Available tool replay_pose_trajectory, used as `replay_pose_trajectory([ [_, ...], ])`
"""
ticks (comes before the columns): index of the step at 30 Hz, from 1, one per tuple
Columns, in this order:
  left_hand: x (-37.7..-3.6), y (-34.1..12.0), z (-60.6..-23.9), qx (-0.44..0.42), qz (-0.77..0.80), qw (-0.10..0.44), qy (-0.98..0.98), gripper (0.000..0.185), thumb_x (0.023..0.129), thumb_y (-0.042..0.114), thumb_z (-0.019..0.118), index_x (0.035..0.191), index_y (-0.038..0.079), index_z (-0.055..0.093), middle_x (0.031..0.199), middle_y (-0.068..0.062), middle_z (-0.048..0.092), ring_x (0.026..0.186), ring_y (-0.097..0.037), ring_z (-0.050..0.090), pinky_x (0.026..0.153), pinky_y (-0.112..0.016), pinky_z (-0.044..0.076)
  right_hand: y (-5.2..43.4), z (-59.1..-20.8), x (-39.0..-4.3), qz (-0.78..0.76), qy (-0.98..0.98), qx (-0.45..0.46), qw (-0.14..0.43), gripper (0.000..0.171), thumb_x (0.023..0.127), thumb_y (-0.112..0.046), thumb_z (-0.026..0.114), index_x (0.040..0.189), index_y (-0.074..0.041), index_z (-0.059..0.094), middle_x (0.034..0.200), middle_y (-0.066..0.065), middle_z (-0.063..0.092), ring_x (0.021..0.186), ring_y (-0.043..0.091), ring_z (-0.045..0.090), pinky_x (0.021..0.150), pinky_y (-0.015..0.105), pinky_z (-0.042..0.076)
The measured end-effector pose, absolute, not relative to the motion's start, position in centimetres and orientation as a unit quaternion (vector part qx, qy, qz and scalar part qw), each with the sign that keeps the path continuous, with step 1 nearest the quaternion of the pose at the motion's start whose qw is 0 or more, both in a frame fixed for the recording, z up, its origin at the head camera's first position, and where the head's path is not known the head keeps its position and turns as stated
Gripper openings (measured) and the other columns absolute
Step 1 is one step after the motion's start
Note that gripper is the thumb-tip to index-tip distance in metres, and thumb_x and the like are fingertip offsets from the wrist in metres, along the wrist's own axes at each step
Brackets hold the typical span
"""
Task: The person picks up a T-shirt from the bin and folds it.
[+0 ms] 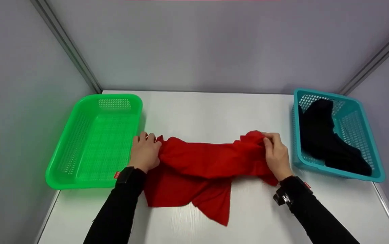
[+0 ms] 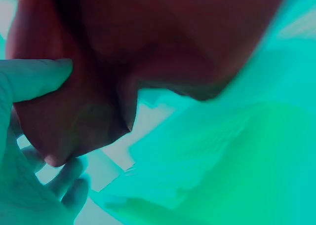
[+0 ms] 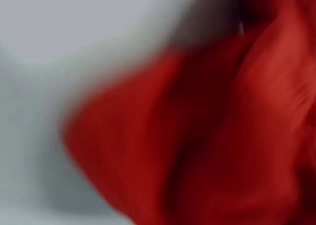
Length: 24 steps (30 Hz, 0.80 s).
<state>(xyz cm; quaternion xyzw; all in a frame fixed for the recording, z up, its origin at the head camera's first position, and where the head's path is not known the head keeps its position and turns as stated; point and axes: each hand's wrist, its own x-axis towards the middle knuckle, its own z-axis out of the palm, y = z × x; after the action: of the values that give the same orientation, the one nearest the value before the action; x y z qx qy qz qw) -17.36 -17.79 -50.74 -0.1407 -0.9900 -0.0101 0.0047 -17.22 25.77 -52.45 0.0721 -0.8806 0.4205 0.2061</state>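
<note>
A red cloth, creased and partly folded over itself, stretches between both hands above the white table. It looks like a soft garment, but its exact kind is not plain. My left hand grips its left end beside the green basket; in the left wrist view the thumb lies over the cloth with the fingers behind it. At the other end, my right hand pinches a bunched edge between thumb and fingers. Blurred red cloth fills much of the right wrist view, where the hand is mostly hidden.
A green basket with nothing in it stands at the left. On the right, a blue basket holds black cloth. Grey panels enclose the white table at the back and sides.
</note>
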Motion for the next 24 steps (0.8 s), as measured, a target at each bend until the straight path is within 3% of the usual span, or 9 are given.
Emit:
replay_pose_trajectory([
  [2, -17.5, -17.7, -50.6, -0.145, -0.018, 0.023, -0.989, 0.014, 0.085, 0.009, 0.066, 0.097, 0.004, 0.071, 0.112, -0.021, 0.061, 0.115, -0.044, 0.051, 0.098, -0.057, 0.04, 26.1, -51.3, -17.5, 0.479, -0.855, 0.053, 0.192, 0.023, 0.108, -0.016, 0.051, 0.123, 0.001, 0.058, 0.126, 0.012, 0.07, 0.109, 0.02, 0.065, 0.094, 0.021, 0.048],
  [4, -17.6, -17.7, -50.4, -0.143, -0.037, 0.043, -0.988, 0.013, 0.085, 0.008, 0.068, 0.097, 0.002, 0.071, 0.106, -0.02, 0.064, 0.107, -0.043, 0.058, 0.093, -0.056, 0.046, 26.4, -50.2, -17.8, 0.521, -0.835, 0.033, 0.176, 0.025, 0.108, -0.017, 0.051, 0.123, 0.002, 0.057, 0.124, 0.013, 0.07, 0.104, 0.016, 0.062, 0.09, 0.016, 0.046],
  [8, -17.9, -17.7, -50.4, -0.119, -0.081, 0.077, -0.987, 0.009, 0.084, 0.001, 0.069, 0.093, 0.0, 0.068, 0.089, -0.019, 0.066, 0.081, -0.041, 0.065, 0.071, -0.054, 0.055, 27.3, -48.7, -18.7, 0.533, -0.836, -0.028, 0.128, 0.027, 0.108, -0.022, 0.051, 0.122, 0.0, 0.058, 0.112, 0.011, 0.064, 0.097, 0.013, 0.055, 0.084, 0.02, 0.042],
  [13, -18.1, -17.6, -50.4, -0.095, -0.089, 0.102, -0.986, 0.01, 0.083, -0.007, 0.067, 0.088, 0.001, 0.063, 0.082, -0.019, 0.064, 0.075, -0.041, 0.065, 0.065, -0.052, 0.054, 28.7, -48.5, -19.1, 0.569, -0.812, -0.114, 0.062, 0.021, 0.108, -0.017, 0.049, 0.124, -0.007, 0.057, 0.114, 0.004, 0.056, 0.106, 0.014, 0.049, 0.091, 0.024, 0.04],
  [17, -17.9, -17.4, -50.7, -0.096, -0.085, 0.059, -0.99, 0.017, 0.085, -0.006, 0.067, 0.099, 0.001, 0.061, 0.09, -0.02, 0.065, 0.078, -0.041, 0.065, 0.065, -0.053, 0.055, 29.8, -49.1, -18.9, 0.61, -0.782, -0.129, 0.0, 0.028, 0.108, -0.019, 0.048, 0.134, -0.009, 0.051, 0.114, 0.003, 0.056, 0.104, 0.015, 0.053, 0.087, 0.024, 0.047],
  [21, -17.6, -17.0, -51.2, -0.102, -0.092, -0.011, -0.99, 0.026, 0.092, 0.0, 0.062, 0.118, 0.004, 0.06, 0.1, -0.02, 0.065, 0.085, -0.043, 0.066, 0.068, -0.055, 0.057, 30.2, -49.9, -18.6, 0.573, -0.805, -0.102, -0.117, 0.053, 0.107, -0.031, 0.054, 0.153, -0.011, 0.036, 0.113, 0.007, 0.06, 0.095, 0.017, 0.058, 0.075, 0.025, 0.052],
  [24, -17.5, -16.9, -51.4, -0.113, -0.097, -0.014, -0.989, 0.024, 0.096, 0.003, 0.058, 0.118, 0.008, 0.068, 0.101, -0.02, 0.066, 0.089, -0.043, 0.065, 0.072, -0.056, 0.057, 30.3, -50.6, -18.3, 0.533, -0.825, -0.085, -0.168, 0.058, 0.106, -0.029, 0.057, 0.157, -0.013, 0.035, 0.107, 0.008, 0.062, 0.095, 0.019, 0.057, 0.077, 0.027, 0.05],
])
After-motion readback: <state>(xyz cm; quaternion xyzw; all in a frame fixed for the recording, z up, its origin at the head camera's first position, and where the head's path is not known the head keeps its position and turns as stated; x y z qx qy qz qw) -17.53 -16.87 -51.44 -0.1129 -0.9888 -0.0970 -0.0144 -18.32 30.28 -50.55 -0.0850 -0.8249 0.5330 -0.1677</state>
